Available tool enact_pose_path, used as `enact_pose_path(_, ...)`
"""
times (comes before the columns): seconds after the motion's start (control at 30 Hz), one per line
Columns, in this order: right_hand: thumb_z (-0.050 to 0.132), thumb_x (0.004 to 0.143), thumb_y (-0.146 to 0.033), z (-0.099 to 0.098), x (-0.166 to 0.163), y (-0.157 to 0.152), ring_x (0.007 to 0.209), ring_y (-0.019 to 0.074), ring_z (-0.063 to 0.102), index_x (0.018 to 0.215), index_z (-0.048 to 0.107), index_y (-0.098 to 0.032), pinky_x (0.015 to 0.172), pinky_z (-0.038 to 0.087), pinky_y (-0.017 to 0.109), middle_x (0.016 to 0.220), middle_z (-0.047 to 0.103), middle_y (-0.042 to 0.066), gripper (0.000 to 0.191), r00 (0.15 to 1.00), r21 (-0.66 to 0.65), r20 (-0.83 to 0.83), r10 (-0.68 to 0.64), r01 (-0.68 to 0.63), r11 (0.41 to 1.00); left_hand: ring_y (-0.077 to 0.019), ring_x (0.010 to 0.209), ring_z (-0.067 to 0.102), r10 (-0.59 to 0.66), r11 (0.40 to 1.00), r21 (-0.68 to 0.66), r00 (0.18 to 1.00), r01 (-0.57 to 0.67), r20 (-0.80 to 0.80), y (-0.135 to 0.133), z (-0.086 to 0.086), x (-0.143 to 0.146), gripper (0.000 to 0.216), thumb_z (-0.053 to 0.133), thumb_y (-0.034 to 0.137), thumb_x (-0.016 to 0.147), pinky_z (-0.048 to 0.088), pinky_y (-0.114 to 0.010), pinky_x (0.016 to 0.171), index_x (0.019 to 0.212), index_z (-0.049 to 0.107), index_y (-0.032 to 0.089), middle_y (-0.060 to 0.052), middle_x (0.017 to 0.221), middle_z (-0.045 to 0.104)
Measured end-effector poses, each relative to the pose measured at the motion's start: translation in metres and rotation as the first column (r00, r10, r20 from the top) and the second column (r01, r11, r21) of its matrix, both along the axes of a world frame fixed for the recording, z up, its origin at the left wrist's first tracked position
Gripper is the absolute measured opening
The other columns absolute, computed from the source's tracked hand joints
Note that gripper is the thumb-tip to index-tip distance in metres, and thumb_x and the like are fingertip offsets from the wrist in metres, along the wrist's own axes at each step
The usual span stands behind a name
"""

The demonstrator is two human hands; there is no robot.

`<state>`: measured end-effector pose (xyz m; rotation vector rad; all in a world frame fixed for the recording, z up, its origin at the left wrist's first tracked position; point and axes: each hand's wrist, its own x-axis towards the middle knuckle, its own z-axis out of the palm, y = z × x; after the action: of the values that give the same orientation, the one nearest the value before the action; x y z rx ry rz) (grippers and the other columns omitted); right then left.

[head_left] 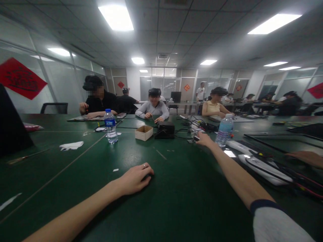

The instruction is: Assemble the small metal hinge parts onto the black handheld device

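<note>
My left hand (pixel 137 178) rests on the green table (pixel 176 195), with a ring on one finger. Its fingers bend loosely, the thumb stands a little apart, and nothing shows in it. Stretched far forward, my right hand (pixel 205 139) has its fingers closed at a small dark and clear object (pixel 196 137), too small to name. Cables (pixel 199 127) lie just behind that hand, and a water bottle with a bluish label (pixel 224 131) stands to its right. A small open cardboard box (pixel 144 133) and a black box-shaped device (pixel 165 130) sit ahead, between the hands.
Another water bottle (pixel 110 127) stands left of the cardboard box. Crumpled white paper (pixel 72 145) lies at left. White casings with cables (pixel 264 168) and a black frame (pixel 277 139) lie at right, beside another person's hand (pixel 309 158). Several people sit across the table.
</note>
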<state>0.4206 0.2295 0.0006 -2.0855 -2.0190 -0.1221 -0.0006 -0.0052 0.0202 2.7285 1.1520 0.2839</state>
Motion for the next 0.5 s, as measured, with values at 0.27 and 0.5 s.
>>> enact_pose_path(0.27,0.072,0.073,-0.029,0.0002,0.0004,-0.0018,0.096,0.0275,0.063,0.108,0.053,-0.016,0.078,0.047,0.030,0.103,0.064,0.012,0.042,0.999,0.001,-0.035,-0.004,0.004,1.000,-0.0194,0.096,0.061,0.000,1.000,-0.005,1.000,0.000,0.018,0.0005,-0.0020,-0.0015,0.021,0.045,0.024,0.095,0.049,-0.030,0.086,0.114,0.055,0.023,-0.006,0.115,0.057)
enact_pose_path(0.5,0.073,0.071,-0.030,0.0048,0.0040,-0.0007,0.099,0.0278,0.061,0.109,0.054,-0.016,0.081,0.047,0.030,0.103,0.063,0.011,0.045,0.994,0.013,-0.105,-0.006,0.007,1.000,-0.0205,0.097,0.061,0.003,1.000,-0.011,1.000,-0.003,0.004,-0.0007,0.0012,0.0003,0.022,0.045,0.023,0.095,0.049,-0.032,0.086,0.114,0.055,0.022,-0.007,0.114,0.058)
